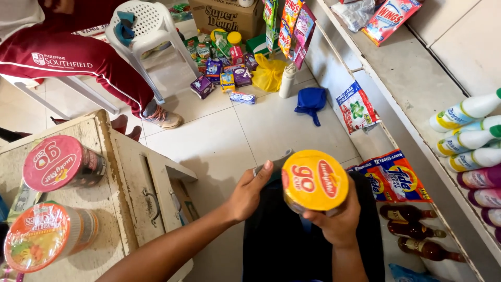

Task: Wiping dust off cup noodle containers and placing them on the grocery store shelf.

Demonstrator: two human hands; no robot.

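My right hand (339,222) grips a cup of instant noodles with a yellow lid (314,180), held sideways so the lid faces the camera. My left hand (249,194) is beside it on the left, fingers curled around a thin grey item (271,163) that is mostly hidden behind the cup. Both hands hover over my dark lap. On the worn wooden table (122,172) at the left lie a pink-lidded noodle cup (58,163) and an orange-lidded noodle cup (37,236), both on their sides.
A shelf (417,89) on the right carries white and purple bottles (472,138), detergent sachets (394,180) and brown bottles (417,230) below. Small packages, a blue cloth (311,102) and a yellow bag (269,73) lie on the tiled floor. A seated person in maroon trousers (78,57) and a white plastic stool (146,31) are at top left.
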